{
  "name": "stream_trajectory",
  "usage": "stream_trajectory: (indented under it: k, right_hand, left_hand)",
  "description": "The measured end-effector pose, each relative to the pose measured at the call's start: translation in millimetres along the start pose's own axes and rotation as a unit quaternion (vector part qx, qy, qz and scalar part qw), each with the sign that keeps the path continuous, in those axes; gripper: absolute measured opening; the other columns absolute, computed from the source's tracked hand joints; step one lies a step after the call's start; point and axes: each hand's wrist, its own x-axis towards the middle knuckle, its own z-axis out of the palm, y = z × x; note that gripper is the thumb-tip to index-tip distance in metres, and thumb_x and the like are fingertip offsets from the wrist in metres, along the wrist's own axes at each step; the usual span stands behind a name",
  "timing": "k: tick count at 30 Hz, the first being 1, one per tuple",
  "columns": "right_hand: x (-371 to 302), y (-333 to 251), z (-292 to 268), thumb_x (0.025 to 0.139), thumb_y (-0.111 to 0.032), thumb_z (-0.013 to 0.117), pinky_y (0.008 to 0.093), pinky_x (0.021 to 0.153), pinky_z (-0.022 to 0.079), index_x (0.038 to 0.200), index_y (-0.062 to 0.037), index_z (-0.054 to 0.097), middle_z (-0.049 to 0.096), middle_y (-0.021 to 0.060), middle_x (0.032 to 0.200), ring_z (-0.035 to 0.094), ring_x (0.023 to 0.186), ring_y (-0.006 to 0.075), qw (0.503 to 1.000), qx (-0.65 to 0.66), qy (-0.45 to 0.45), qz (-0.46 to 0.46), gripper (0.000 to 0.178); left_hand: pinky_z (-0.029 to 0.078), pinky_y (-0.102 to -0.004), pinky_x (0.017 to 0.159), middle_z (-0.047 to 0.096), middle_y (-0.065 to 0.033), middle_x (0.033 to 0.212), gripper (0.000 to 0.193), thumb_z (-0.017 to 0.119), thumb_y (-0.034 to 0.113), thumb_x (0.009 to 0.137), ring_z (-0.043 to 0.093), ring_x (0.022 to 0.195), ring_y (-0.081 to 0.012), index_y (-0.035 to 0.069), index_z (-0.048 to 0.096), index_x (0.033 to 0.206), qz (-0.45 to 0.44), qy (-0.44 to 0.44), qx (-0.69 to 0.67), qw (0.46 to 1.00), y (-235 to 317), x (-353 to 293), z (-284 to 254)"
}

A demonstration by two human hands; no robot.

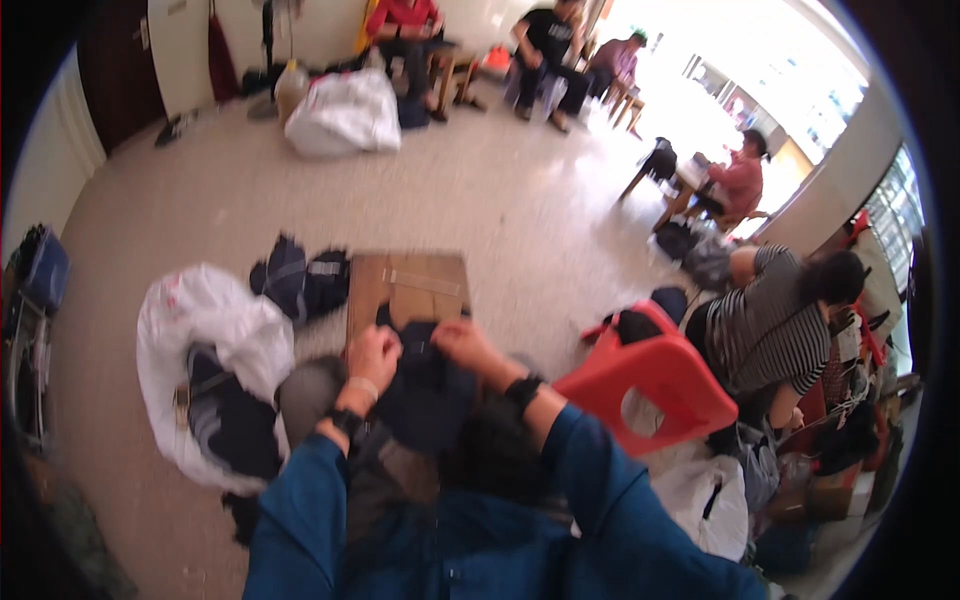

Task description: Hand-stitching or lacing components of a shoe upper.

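Dark navy garment [425, 385] – brown cardboard [410, 285], red chair [665, 375], white bag [215, 320]

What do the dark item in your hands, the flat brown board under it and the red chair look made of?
Dark item: looks like soft matte fabric; it bunches between the left hand and right hand. Board: likely cardboard, dull brown with a flat seam. Chair: probably moulded plastic, smooth with a slight sheen.
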Motion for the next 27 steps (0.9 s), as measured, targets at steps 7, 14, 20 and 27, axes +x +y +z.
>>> stream_trajectory:
  k: [7, 14, 20, 27]
  right_hand:
    - [-8, -52, -16, 0.088, -0.017, 0.068, 0.0400, 0.067, 0.054, 0.093, -0.0029, 0.070, 0.071, 0.0150, 0.080, 0.070, 0.075, 0.0294, 0.970, -0.227, -0.083, 0.016, 0.015]
    - [0, -35, 1, 0.090, -0.020, 0.070, 0.0487, 0.065, 0.051, 0.098, -0.0026, 0.059, 0.067, 0.0193, 0.079, 0.066, 0.076, 0.0413, 0.908, -0.354, -0.096, -0.201, 0.022]
    - [23, -51, 9, 0.091, -0.031, 0.070, 0.0487, 0.069, 0.054, 0.092, -0.0016, 0.057, 0.070, 0.0204, 0.082, 0.070, 0.082, 0.0397, 0.833, -0.475, -0.237, -0.157, 0.032]
    - [30, -57, 5, 0.094, -0.030, 0.067, 0.0485, 0.066, 0.054, 0.094, -0.0014, 0.058, 0.069, 0.0185, 0.079, 0.070, 0.080, 0.0381, 0.822, -0.478, -0.260, -0.168, 0.030]
  left_hand:
    - [0.051, -0.0339, 0.069, 0.057, -0.0121, 0.094, 0.006, 0.066, 0.006, 0.088, 0.060, 0.070, -0.0231, 0.001, 0.065, 0.086, 0.007, -0.013, -0.039, 0.999, -4, -3, -17]
    - [0.051, -0.0320, 0.067, 0.056, -0.0110, 0.099, 0.008, 0.072, 0.003, 0.082, 0.059, 0.069, -0.0191, 0.001, 0.065, 0.084, -0.015, -0.025, -0.033, 0.999, 5, -13, -15]
    - [0.051, -0.0377, 0.068, 0.059, -0.0108, 0.094, 0.009, 0.074, 0.003, 0.077, 0.062, 0.072, -0.0252, 0.003, 0.066, 0.079, -0.024, -0.004, 0.018, 1.000, 9, -9, -11]
    - [0.052, -0.0393, 0.071, 0.060, -0.0100, 0.089, 0.006, 0.075, 0.006, 0.077, 0.065, 0.077, -0.0281, 0.007, 0.070, 0.081, -0.026, 0.021, 0.018, 0.999, 16, -4, -12]
